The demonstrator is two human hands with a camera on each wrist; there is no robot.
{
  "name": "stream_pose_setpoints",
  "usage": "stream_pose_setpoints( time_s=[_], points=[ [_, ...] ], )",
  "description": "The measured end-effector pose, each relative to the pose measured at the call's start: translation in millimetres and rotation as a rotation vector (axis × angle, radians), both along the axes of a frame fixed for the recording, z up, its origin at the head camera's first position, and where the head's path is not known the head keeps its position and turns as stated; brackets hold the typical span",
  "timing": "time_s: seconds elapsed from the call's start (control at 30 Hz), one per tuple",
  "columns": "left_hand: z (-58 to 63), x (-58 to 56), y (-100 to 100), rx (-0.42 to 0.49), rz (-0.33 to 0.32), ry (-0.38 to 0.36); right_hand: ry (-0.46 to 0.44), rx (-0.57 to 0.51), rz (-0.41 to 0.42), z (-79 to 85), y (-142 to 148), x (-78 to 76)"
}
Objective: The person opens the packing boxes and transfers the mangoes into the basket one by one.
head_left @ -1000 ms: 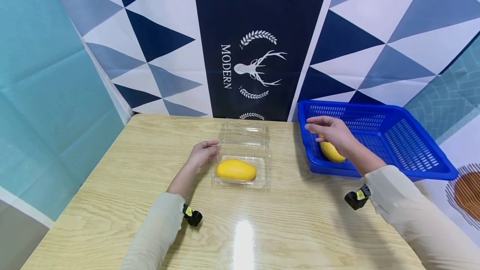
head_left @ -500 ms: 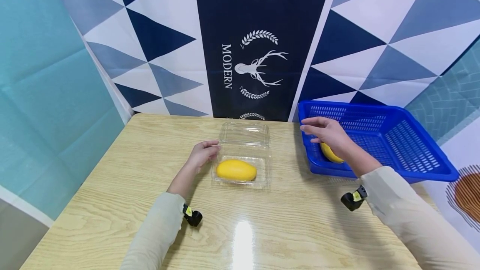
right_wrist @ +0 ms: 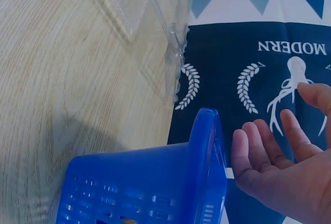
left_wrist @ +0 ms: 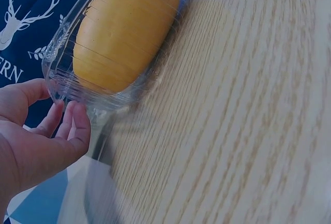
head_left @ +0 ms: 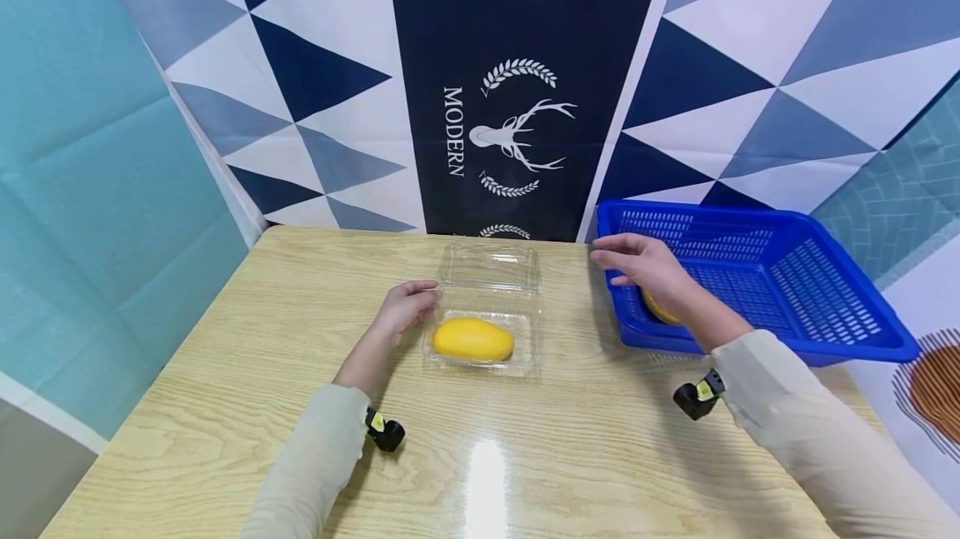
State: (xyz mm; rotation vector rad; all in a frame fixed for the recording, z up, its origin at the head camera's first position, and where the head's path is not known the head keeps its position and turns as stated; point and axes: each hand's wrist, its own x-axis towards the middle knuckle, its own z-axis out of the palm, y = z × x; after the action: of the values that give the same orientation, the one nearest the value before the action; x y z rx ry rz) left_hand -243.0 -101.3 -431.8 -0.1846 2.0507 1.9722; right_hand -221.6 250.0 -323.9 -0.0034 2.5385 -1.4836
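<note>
A yellow mango (head_left: 472, 340) lies in the base of a clear plastic clamshell container (head_left: 528, 347), whose lid (head_left: 489, 267) stands raised toward the wall. My left hand (head_left: 408, 307) is at the container's left side. The left wrist view shows its thumb and fingertips gripping the end of the container (left_wrist: 90, 99), just short of the mango (left_wrist: 126, 32). Over the left rim of a blue basket (head_left: 772, 272) is my right hand (head_left: 647, 266), fingers spread and nothing in them. A second yellow mango (head_left: 660, 307) in the basket is partly hidden beneath that hand.
The light wooden table (head_left: 247, 389) ends at a patterned cloth wall (head_left: 517, 106) behind the container. Teal cloth (head_left: 112, 147) hangs on the left. The blue basket stands at the table's back right, its perforated side (right_wrist: 134, 182) close to the right hand.
My right hand has drifted left across the basket, from above the second mango to the basket's left rim. The left hand and the container have stayed in place.
</note>
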Motion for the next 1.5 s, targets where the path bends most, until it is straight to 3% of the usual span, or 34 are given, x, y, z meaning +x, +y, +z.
stream_pose_setpoints(
  time_s=[0.23, 0.63, 0.77, 1.07, 1.5],
  points=[
    [26.2, 15.1, 2.1, 0.011, -0.035, -0.010, -0.029, -0.011, -0.013, 6.8, -9.6, 6.4],
    [26.4, 15.5, 3.6, 0.029, -0.023, -0.027, -0.043, 0.009, -0.002, 2.1, -18.5, 2.1],
    [24.1, 13.5, 3.6, 0.027, -0.021, -0.025, -0.040, 0.021, -0.001, 3.2, -20.9, 2.1],
    [0.4, -0.6, 1.3, 0.024, 0.004, -0.021, -0.034, 0.024, 0.022, 3.3, -23.8, 2.4],
    [-2.0, -1.5, 1.5, 0.015, 0.016, -0.011, -0.053, 0.000, 0.038, 2.1, -31.3, 0.9]
  ],
)
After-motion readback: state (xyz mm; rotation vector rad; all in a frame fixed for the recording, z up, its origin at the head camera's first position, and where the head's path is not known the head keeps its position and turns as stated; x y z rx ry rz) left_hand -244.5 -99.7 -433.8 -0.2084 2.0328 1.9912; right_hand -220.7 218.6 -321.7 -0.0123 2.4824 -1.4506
